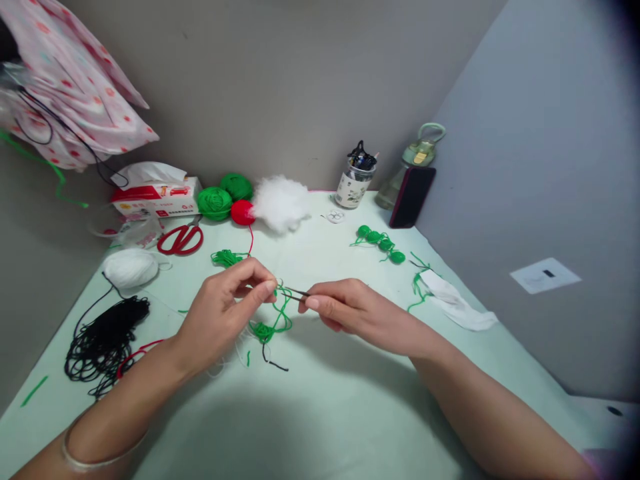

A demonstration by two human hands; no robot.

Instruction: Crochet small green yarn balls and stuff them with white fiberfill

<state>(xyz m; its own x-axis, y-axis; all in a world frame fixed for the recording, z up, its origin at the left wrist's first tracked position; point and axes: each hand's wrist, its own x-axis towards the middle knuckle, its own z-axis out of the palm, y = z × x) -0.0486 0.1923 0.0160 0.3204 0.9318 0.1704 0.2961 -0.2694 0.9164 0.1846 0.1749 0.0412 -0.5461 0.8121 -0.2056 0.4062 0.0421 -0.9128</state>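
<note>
My left hand [225, 310] is closed, thumb and forefinger pinching a strand of green yarn [263, 331]. The rest of that yarn hangs in loops below the fingertips and gathers in a small tangle on the table. Dark tweezers [299, 292] are gripped in my right hand [357, 310], their two tips slightly apart and pointing left at the yarn by my left fingertips. Whether the tips touch the yarn I cannot tell. Short black yarn ends [277, 365] lie below the tangle. A small green bundle [227, 258] lies just beyond my left hand.
Red-handled scissors [181, 239], white yarn [131, 268] and black yarn [107, 340] lie left. Behind stand a tissue box [165, 199], green yarn balls [215, 203], a red ball [243, 212], white stuffing [283, 203], a pen jar [354, 185] and a phone [413, 198]. Small green balls [385, 245] lie right.
</note>
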